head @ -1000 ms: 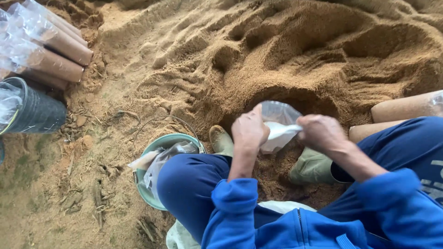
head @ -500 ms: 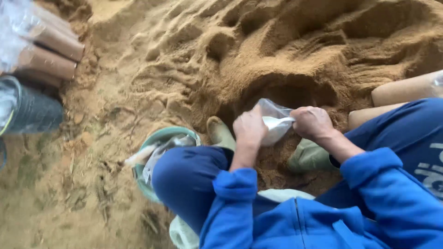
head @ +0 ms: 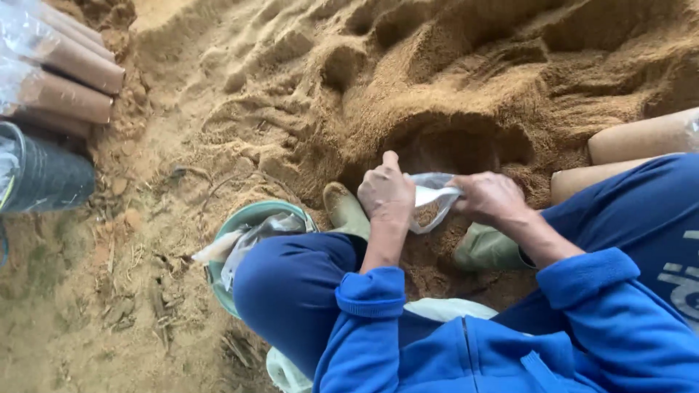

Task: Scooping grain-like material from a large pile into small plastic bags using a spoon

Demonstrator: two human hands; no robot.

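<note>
loose tan sawdust-like heap (head: 451,80) fills the view from twelve to three o'clock, dimpled and scooped, with a dark hollow dug into it right above your hands. bare packed ground (head: 87,320) strewn with wood chips and twigs runs from seven to ten o'clock.

you are crouched in a blue top and blue trousers, your knees taking up the span from five to seven o'clock, and your olive rubber boots (head: 346,211) rest in the loose material near the centre.

at ten o'clock lie packed brown cylinders (head: 69,80) wrapped in clear film, stacked on their sides, and just below them a black cylinder (head: 44,175) lies at nine o'clock. two more brown cylinders (head: 641,138) lie at three o'clock, just beside your right leg. a green basin (head: 251,217) sits at seven o'clock, half hidden by your left knee, with crumpled clear plastic bags (head: 251,236) spilling from it.

your left hand (head: 386,196) is clenched on one side of the small clear plastic bag (head: 429,204), thumb raised. your right hand (head: 491,200) grips the opposite edge, fingers curled tight. the bag hangs between them at the centre, just below the hollow, with some tan material showing through it.
</note>
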